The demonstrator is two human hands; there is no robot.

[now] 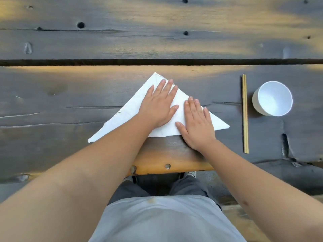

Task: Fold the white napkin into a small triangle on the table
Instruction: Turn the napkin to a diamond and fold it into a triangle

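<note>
A white napkin (132, 110) lies flat on the dark wooden bench (52, 102), already folded into one large triangle: its long edge runs nearest the person, slanting from a low left corner up to a right corner, and its apex points away toward the wide dark gap between the planks. Both hands rest on top of it, palms down. The left hand (160, 103) lies spread over the middle of the triangle, fingers straight and close together, their tips reaching toward the far right edge near the apex, thumb stretched out to the right. The right hand (196, 125) lies just beside it on the right half of the napkin, also flat and open, fingers pointing away, thumb out to the left, the heel of the palm past the near edge and over bare wood. Neither hand grips anything; each simply presses flat on the cloth (the two thumbs come near each other but stay apart). To the right of the napkin, well clear of its right corner, a pair of wooden chopsticks (245, 114) lies side by side, running straight toward and away from the person. Just beyond them stands an empty white bowl (272, 97), upright and near the chopsticks without touching them.
</note>
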